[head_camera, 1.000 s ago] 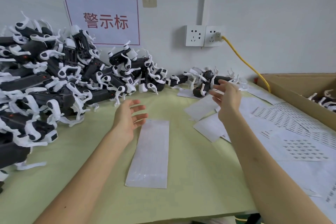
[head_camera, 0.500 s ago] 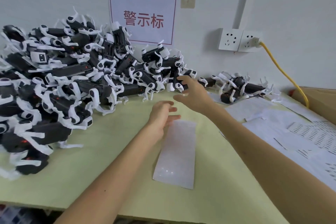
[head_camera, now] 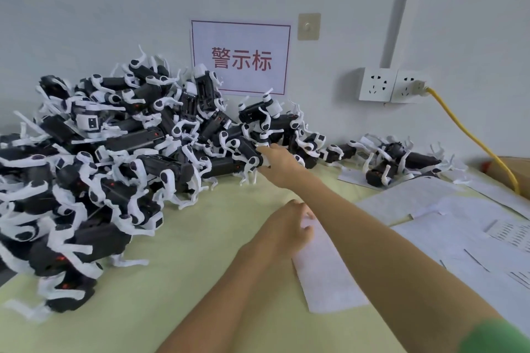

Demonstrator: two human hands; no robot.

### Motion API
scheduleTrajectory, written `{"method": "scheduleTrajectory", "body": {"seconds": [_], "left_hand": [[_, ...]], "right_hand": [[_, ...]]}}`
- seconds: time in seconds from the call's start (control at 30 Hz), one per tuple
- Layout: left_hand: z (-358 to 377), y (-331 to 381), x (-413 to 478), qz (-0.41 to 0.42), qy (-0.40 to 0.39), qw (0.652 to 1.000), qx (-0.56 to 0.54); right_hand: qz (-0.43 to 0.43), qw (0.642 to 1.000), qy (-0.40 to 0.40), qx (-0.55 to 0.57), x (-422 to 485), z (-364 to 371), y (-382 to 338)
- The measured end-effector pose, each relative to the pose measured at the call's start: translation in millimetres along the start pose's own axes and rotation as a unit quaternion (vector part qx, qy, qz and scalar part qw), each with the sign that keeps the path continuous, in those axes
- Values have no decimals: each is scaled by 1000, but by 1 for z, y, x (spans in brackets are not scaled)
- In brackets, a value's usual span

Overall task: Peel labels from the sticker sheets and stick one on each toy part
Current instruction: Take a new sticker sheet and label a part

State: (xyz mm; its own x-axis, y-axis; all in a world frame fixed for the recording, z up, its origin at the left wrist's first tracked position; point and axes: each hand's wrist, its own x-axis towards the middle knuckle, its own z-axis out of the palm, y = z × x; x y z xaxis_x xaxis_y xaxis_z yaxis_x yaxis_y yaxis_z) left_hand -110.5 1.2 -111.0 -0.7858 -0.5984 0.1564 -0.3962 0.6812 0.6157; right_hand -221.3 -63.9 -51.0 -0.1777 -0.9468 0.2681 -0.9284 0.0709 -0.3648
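Right hand [head_camera: 279, 162] is stretched out to the near edge of the toy pile [head_camera: 114, 166], fingertips on one black-and-white toy part [head_camera: 229, 165] at its white end. Can't tell whether the fingers are closed round it or only touching. Left hand [head_camera: 286, 226] rests on the far end of the sticker sheet [head_camera: 327, 272], fingers loosely bent; I see no pinch and no label lifted. The hands are apart, right ahead of left. The sheet lies flat on the desk [head_camera: 200, 266], just right of centre. It's too blurred to read labels on it. My read is that this is the fetch step: get a part out first, then label it. Next move calls for a firm hold on that one part and a pull straight back. Legs in the pile are tangled, so neighbours may drag along or the heap may slump. Then bring it over the sheet and peel one label with the left hand holding the sheet down. Further out there are more sheets [head_camera: 430, 209] spread to the right and a small loose group of parts [head_camera: 395, 160] by the wall. A yellow cable [head_camera: 470, 135] runs from the socket [head_camera: 378, 84]. A red-lettered sign [head_camera: 241, 57] hangs above the pile.
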Motion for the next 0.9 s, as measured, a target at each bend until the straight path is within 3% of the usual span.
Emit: {"method": "scheduleTrajectory", "body": {"seconds": [0.4,0.77,0.9], "left_hand": [[0,-7,0,29,10,999,-23],[7,-7,1,40,-29,998,-41],[5,-8,2,27,-11,997,-67]], "right_hand": [[-48,998,30,15,-59,-29,17],[25,998,14,60,-120,-84,58],[41,994,24,97,-137,-112,66]]}}
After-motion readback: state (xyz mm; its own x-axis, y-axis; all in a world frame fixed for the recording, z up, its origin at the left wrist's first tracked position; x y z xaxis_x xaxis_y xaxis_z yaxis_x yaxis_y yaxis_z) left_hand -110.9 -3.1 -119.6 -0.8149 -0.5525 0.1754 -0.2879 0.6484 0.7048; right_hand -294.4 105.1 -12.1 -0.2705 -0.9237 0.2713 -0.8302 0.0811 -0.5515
